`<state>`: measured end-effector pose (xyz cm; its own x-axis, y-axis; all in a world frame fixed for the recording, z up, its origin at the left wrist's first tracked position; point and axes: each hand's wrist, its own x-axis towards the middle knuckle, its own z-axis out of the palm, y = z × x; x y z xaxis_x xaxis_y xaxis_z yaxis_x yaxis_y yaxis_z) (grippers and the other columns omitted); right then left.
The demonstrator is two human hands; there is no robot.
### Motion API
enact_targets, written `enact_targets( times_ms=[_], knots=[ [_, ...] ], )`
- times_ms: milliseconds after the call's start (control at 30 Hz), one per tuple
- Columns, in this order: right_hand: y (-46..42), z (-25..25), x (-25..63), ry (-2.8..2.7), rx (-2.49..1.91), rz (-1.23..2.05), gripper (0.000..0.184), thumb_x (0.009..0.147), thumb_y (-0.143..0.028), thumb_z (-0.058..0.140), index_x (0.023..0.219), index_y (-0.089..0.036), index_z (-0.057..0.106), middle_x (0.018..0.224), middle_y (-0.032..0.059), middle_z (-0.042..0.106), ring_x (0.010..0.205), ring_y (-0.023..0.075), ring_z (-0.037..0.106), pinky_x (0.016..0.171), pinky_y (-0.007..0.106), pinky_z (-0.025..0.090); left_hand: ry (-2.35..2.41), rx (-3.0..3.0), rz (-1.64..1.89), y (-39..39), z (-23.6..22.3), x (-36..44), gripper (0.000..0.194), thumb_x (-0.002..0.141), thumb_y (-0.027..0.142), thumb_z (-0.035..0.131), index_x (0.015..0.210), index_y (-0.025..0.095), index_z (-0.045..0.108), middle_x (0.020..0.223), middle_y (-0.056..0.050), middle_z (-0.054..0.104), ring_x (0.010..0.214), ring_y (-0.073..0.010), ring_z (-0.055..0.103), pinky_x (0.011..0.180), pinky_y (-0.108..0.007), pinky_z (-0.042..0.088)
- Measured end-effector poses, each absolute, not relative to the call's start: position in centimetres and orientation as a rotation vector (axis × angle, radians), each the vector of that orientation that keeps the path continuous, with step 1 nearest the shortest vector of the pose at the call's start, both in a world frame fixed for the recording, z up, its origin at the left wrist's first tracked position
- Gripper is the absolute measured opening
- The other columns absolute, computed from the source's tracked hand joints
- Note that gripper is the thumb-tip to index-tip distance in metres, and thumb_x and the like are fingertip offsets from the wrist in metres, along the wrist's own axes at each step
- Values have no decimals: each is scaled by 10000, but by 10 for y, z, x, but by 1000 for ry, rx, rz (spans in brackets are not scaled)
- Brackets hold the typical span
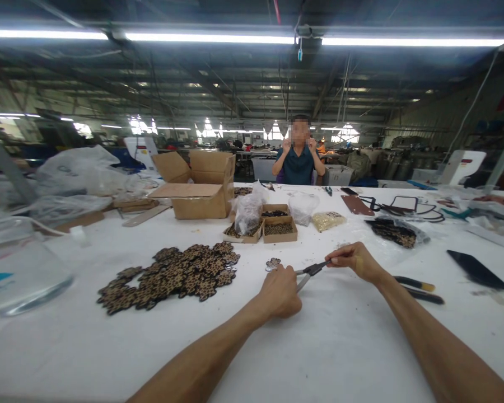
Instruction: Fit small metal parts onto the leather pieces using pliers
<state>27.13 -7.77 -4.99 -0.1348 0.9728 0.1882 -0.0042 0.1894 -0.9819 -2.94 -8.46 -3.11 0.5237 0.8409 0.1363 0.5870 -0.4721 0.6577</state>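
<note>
My left hand is closed around the handles of a pair of pliers, whose jaws point right. At the jaw tips, the fingers of my right hand are pinched together on something too small to make out. Just beyond my left hand lies one flower-shaped patterned piece, partly hidden by it. Left of that hand spreads a pile of similar dark-edged, leopard-patterned pieces on the white table.
Small cardboard trays of little metal parts stand ahead, beside an open cardboard box. Black-handled pliers and a dark phone-like slab lie at right. A plastic bag is at left. Another person sits across the table.
</note>
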Motion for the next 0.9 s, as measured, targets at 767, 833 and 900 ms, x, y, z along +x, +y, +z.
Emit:
enact_targets(
  times_ms=[767,833,900],
  knots=[
    [-81,-59,280,-1538,-1157,1209,412,669,-384,890,991,-137,820,834,108,803,772,278,756,767,388,613,1674,2801,212,-121,-19,-7,571,626,194,664,1177,91,558,1204,-208,570,1105,-348,513,969,-473,387],
    [-81,-59,281,-1541,-1148,1205,409,673,-387,888,989,-136,819,828,109,802,775,279,756,770,388,610,1680,2806,215,-122,-18,-7,567,628,195,667,1175,90,561,1202,-207,571,1108,-351,512,971,-474,385],
    [-81,-60,282,-1546,-1137,1204,403,683,-392,884,989,-137,819,830,110,802,788,281,756,780,391,608,1677,2820,221,-122,-18,-6,566,629,197,670,1174,83,565,1193,-210,572,1100,-351,515,967,-476,386]
  ],
)
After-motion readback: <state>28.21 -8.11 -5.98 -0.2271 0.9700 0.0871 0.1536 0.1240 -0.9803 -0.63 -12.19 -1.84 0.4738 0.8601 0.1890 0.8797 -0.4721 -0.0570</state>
